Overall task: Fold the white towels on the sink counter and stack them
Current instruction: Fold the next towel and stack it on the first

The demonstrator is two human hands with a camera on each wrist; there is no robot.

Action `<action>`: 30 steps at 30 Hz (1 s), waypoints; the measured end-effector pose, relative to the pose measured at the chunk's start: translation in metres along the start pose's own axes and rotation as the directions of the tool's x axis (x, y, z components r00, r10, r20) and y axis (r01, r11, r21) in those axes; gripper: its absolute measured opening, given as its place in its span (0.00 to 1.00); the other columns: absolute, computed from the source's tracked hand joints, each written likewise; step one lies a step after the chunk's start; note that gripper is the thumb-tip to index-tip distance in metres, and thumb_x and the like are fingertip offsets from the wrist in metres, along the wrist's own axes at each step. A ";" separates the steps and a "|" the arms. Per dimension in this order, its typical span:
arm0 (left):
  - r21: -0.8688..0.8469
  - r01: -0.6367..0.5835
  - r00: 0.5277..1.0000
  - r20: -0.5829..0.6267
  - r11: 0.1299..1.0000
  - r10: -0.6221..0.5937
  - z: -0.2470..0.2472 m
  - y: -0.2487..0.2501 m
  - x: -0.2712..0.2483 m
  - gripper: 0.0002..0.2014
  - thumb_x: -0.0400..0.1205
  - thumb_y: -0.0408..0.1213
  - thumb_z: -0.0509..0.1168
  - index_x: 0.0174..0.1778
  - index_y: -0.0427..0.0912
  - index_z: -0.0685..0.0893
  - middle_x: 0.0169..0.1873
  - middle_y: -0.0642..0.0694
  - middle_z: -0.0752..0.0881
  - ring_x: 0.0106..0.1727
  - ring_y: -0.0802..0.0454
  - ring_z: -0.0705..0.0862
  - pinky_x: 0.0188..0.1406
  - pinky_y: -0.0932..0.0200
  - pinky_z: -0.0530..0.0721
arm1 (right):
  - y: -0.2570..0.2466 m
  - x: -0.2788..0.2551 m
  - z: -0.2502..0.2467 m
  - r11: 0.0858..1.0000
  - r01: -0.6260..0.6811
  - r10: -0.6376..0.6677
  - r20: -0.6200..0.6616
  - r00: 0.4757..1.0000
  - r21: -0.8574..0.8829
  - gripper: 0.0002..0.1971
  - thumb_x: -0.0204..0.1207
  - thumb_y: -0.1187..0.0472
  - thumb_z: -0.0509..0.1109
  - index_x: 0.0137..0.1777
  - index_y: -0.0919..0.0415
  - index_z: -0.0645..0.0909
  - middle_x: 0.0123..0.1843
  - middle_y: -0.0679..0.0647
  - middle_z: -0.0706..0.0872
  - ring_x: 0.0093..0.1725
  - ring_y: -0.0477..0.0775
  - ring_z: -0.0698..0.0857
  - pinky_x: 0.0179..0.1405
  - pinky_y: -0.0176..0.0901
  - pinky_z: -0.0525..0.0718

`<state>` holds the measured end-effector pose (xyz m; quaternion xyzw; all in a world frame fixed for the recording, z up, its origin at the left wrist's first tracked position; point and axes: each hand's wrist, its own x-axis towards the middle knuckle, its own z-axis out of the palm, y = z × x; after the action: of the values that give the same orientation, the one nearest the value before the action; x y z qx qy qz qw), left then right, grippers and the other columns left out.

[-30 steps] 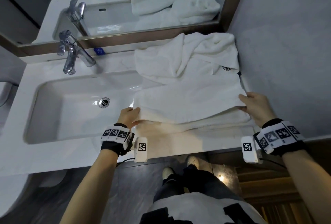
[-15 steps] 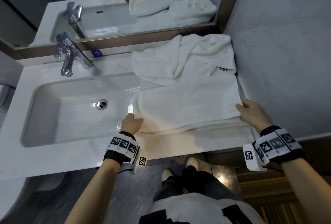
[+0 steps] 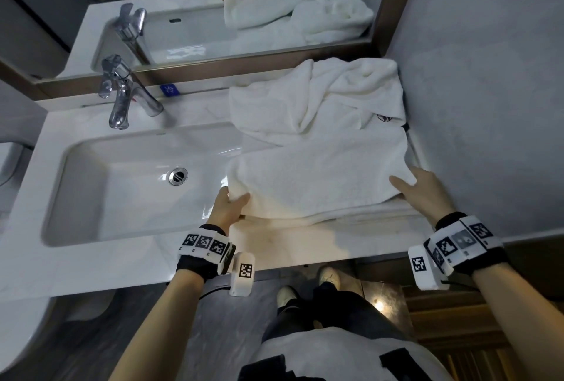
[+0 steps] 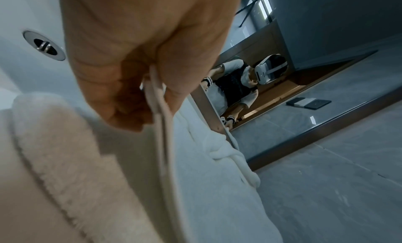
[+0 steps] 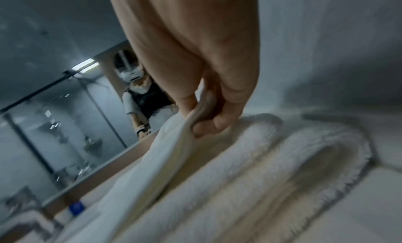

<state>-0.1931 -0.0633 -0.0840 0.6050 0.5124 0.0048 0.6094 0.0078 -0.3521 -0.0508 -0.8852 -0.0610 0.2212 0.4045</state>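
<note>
A white towel (image 3: 317, 179) lies partly folded on the counter to the right of the basin. My left hand (image 3: 233, 199) pinches its near left corner (image 4: 157, 98) between thumb and fingers. At the near right corner my right hand (image 3: 407, 185) pinches the top layer (image 5: 195, 112), lifted a little off the folded layers (image 5: 272, 152) below. Behind it, a crumpled white towel (image 3: 323, 100) with a small dark logo lies against the mirror and wall.
The white basin (image 3: 137, 185) with its drain (image 3: 178, 175) is to the left, a chrome tap (image 3: 122, 97) behind it. A mirror (image 3: 213, 14) runs along the back and a grey wall (image 3: 488, 91) closes the right side. The counter edge (image 3: 305, 252) is near me.
Both hands have drawn the towel's top layer toward the counter's front edge. Each hand has taken a pinch hold on its corner.
</note>
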 end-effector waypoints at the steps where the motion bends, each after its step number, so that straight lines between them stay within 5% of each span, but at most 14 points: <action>1: -0.054 -0.020 1.000 -0.020 0.998 0.019 -0.001 0.002 0.000 0.21 0.83 0.33 0.64 0.70 0.37 0.65 0.54 0.43 0.79 0.44 0.54 0.84 0.35 0.62 0.84 | 0.000 0.002 -0.002 0.999 -0.010 0.011 -0.020 1.000 0.051 0.16 0.79 0.60 0.68 0.63 0.67 0.80 0.59 0.60 0.86 0.56 0.59 0.83 0.59 0.53 0.82; 6: -0.072 -0.098 0.992 -0.084 0.993 0.092 -0.017 0.007 0.005 0.26 0.79 0.37 0.69 0.70 0.35 0.67 0.58 0.39 0.81 0.50 0.49 0.84 0.34 0.64 0.83 | 0.004 0.015 -0.020 0.982 0.023 0.011 -0.180 0.984 0.187 0.16 0.74 0.55 0.73 0.60 0.55 0.76 0.57 0.57 0.85 0.52 0.59 0.84 0.55 0.58 0.83; 9: 0.144 -0.045 0.994 -0.092 0.989 0.059 -0.013 -0.006 0.006 0.25 0.78 0.40 0.69 0.67 0.35 0.70 0.61 0.37 0.81 0.51 0.46 0.82 0.47 0.52 0.86 | 0.013 0.012 -0.014 0.990 -0.061 0.076 -0.125 0.989 0.126 0.25 0.73 0.54 0.74 0.67 0.57 0.72 0.67 0.56 0.79 0.61 0.60 0.82 0.58 0.65 0.83; 12: 0.481 0.021 0.998 -0.059 0.876 0.009 -0.002 -0.022 0.003 0.30 0.78 0.43 0.68 0.71 0.33 0.64 0.65 0.37 0.78 0.64 0.39 0.79 0.63 0.47 0.79 | 0.023 0.008 -0.002 0.992 -0.123 0.122 -0.060 0.991 -0.013 0.28 0.74 0.58 0.74 0.70 0.65 0.68 0.70 0.64 0.76 0.64 0.64 0.79 0.59 0.50 0.77; 14: 0.628 -0.051 0.979 -0.121 0.777 0.162 0.005 -0.023 0.003 0.34 0.77 0.42 0.69 0.73 0.33 0.63 0.68 0.36 0.73 0.69 0.36 0.72 0.65 0.44 0.74 | 0.023 0.003 0.001 0.979 -0.091 0.068 -0.127 0.990 -0.184 0.29 0.74 0.57 0.74 0.70 0.69 0.68 0.68 0.69 0.76 0.65 0.67 0.77 0.60 0.50 0.75; 16: 0.716 -0.223 0.886 -0.134 0.662 0.444 0.014 -0.014 0.003 0.32 0.76 0.40 0.70 0.73 0.33 0.66 0.69 0.34 0.71 0.69 0.35 0.69 0.64 0.43 0.73 | 0.016 0.000 0.000 0.913 -0.023 -0.095 -0.267 0.959 -0.407 0.29 0.71 0.56 0.76 0.67 0.68 0.70 0.66 0.71 0.75 0.65 0.70 0.74 0.62 0.57 0.72; 18: 0.729 -0.414 0.782 -0.021 0.545 0.623 0.030 0.000 0.004 0.29 0.80 0.39 0.66 0.75 0.33 0.66 0.73 0.35 0.70 0.75 0.37 0.67 0.71 0.44 0.70 | 0.000 0.000 0.006 0.861 0.126 -0.308 -0.307 0.901 -0.493 0.24 0.71 0.58 0.75 0.64 0.67 0.74 0.63 0.71 0.75 0.63 0.71 0.73 0.61 0.59 0.71; 21: 0.710 -0.604 0.701 0.256 0.363 0.666 0.069 0.018 0.013 0.26 0.86 0.38 0.54 0.81 0.39 0.58 0.82 0.42 0.58 0.84 0.44 0.54 0.82 0.47 0.57 | -0.030 0.010 0.040 0.762 0.440 -0.522 -0.048 0.852 -0.476 0.21 0.77 0.60 0.68 0.70 0.63 0.74 0.74 0.66 0.71 0.75 0.67 0.68 0.73 0.56 0.65; 25: 0.757 -0.607 0.751 0.445 0.243 0.488 0.110 0.016 0.031 0.27 0.88 0.46 0.42 0.83 0.50 0.41 0.84 0.51 0.40 0.84 0.47 0.36 0.83 0.40 0.42 | -0.035 0.031 0.089 0.419 0.588 -0.471 0.388 0.792 -0.692 0.29 0.84 0.46 0.52 0.83 0.48 0.51 0.86 0.47 0.44 0.85 0.54 0.42 0.81 0.63 0.48; 27: 0.799 -0.565 0.784 0.444 0.204 0.433 0.114 0.005 0.040 0.28 0.87 0.52 0.39 0.81 0.56 0.36 0.83 0.53 0.36 0.83 0.46 0.32 0.82 0.37 0.37 | -0.022 0.041 0.094 0.371 0.577 -0.406 0.431 0.806 -0.728 0.30 0.83 0.41 0.47 0.83 0.44 0.44 0.86 0.44 0.39 0.85 0.52 0.38 0.80 0.68 0.43; 30: 0.832 -0.522 0.802 0.405 0.187 0.439 0.109 -0.006 0.049 0.29 0.84 0.60 0.37 0.79 0.62 0.33 0.82 0.55 0.33 0.82 0.46 0.30 0.80 0.35 0.33 | -0.009 0.051 0.088 0.414 0.535 -0.391 0.387 0.835 -0.736 0.31 0.80 0.36 0.44 0.82 0.39 0.42 0.85 0.42 0.38 0.85 0.50 0.38 0.78 0.72 0.41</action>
<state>-0.1048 -0.1146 -0.1466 0.9644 0.1853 -0.1136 0.1505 0.0148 -0.2703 -0.1120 -0.8954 -0.4301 0.1137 -0.0165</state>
